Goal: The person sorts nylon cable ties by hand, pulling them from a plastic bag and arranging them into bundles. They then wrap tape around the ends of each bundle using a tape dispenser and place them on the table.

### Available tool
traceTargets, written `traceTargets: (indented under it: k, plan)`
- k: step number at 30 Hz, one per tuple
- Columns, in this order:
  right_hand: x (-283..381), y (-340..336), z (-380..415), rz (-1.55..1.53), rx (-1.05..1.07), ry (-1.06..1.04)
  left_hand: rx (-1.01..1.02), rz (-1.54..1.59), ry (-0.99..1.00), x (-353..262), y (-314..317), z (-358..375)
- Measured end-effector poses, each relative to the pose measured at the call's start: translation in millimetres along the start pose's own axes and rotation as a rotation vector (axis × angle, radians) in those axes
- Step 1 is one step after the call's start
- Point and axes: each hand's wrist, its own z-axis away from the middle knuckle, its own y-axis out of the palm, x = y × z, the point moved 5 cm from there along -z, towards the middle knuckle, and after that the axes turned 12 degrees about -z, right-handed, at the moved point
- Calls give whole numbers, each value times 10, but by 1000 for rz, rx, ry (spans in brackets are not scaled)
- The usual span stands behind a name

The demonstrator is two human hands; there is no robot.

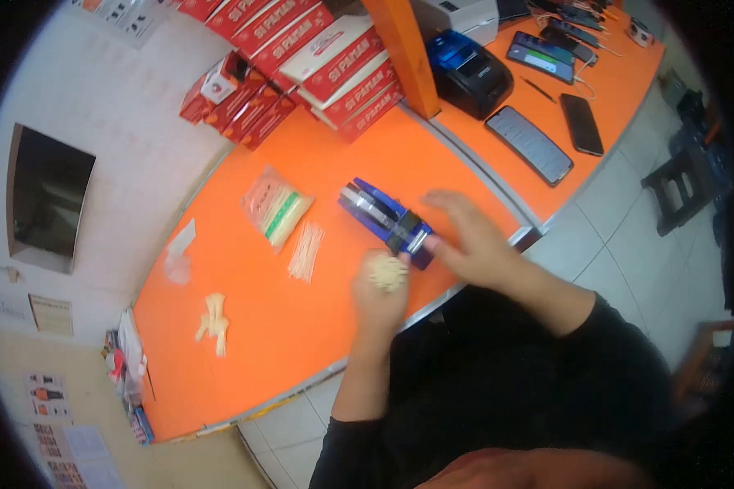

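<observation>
My left hand is closed round a bundle of thin pale sticks, whose ends face up towards me. Right beside it, a blue tape dispenser with a roll of clear tape lies on the orange table. My right hand has its fingers spread, with the thumb at the near end of the dispenser. Left of the dispenser is a loose row of thin pale sticks. A clear plastic packet with a green band lies just beyond them.
Pale yellow pieces and a crumpled clear wrapper lie farther left on the orange table. Red-and-white boxes are stacked at the back. Beyond a metal strip are a printer and several phones.
</observation>
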Motion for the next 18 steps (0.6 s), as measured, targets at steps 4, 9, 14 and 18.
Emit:
traceTargets:
  k: [4,9,14,18]
  plan:
    - [215,-121,102,-378,167,188,252,-186,59,-142,243,292]
    - [338,34,272,-167,143,58,330,-299,57,-278,440,387]
    - [284,5,330,-112,66,85,276,-308,79,-453,469,422]
    - [301,48,374,-63,39,-29,197,-199,127,-485,451,418]
